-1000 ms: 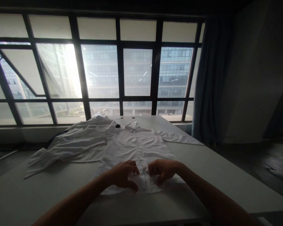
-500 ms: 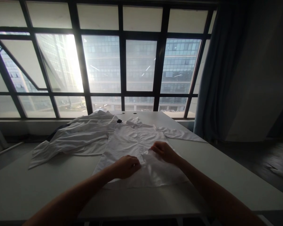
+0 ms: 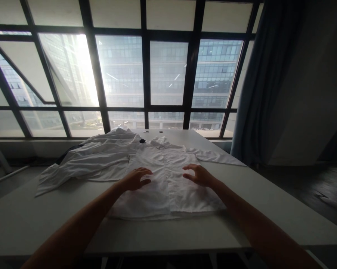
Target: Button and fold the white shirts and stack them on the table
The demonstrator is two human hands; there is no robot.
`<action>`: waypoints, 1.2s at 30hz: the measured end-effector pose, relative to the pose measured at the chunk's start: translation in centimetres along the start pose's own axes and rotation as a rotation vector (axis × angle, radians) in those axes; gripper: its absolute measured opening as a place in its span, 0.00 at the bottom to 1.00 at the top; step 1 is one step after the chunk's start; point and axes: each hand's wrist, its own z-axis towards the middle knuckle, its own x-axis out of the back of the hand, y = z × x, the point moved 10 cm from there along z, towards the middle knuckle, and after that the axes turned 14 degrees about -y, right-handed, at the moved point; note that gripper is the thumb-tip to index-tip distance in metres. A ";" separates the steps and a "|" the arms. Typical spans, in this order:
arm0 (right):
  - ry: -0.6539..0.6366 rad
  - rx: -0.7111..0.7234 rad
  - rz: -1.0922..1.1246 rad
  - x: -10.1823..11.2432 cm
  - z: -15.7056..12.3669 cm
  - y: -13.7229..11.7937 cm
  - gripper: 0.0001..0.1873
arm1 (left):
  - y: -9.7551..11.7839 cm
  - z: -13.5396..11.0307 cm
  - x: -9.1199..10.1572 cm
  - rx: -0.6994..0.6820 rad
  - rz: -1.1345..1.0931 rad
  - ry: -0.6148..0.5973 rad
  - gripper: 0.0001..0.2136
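1. The worktop [image 3: 269, 209] carries everything; its near edge is bare in front of the cloth.
2. A heap of white cloth [image 3: 101, 158] runs along the left edge toward the far end, loose and rumpled, seemingly not dealt with.
3. The white shirt [image 3: 157, 201] lies mid-worktop, collar toward the far edge, hem near the near edge. It looks mostly spread: the front panels meet around the centre line, and one sleeve reaches toward the right edge. Creases are left across the body, and no fold shows. I cannot tell where the other sleeve lies, or whether the front is buttoned.
4. The left hand [image 3: 136, 178] and right hand [image 3: 199, 175] are over opposite front panels, thumbs and fingers parted, gripping nothing visible; contact with the cloth is unclear.
5. A small dark item [image 3: 142, 141] sits beside the collar, unidentifiable.
6. No brand, label or writing is readable.
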 end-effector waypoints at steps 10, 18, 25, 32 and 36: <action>-0.457 -0.339 -0.223 -2.6 0.4 7.2 0.56 | -3.8 -0.1 -4.4 0.135 0.163 -0.303 0.35; -0.287 -0.371 -0.316 -2.5 2.3 9.2 0.43 | -6.3 0.1 -2.7 0.276 0.199 -0.230 0.32; -0.221 -0.314 -0.362 -0.5 7.0 5.6 0.34 | -4.8 5.1 1.3 0.244 0.199 -0.121 0.27; -0.118 -0.211 -0.394 -0.8 14.7 -0.1 0.25 | -3.7 11.9 -1.4 0.136 0.200 -0.034 0.26; -0.081 -0.197 -0.354 -2.2 16.5 0.6 0.28 | -5.2 12.3 -4.1 0.167 0.123 -0.127 0.27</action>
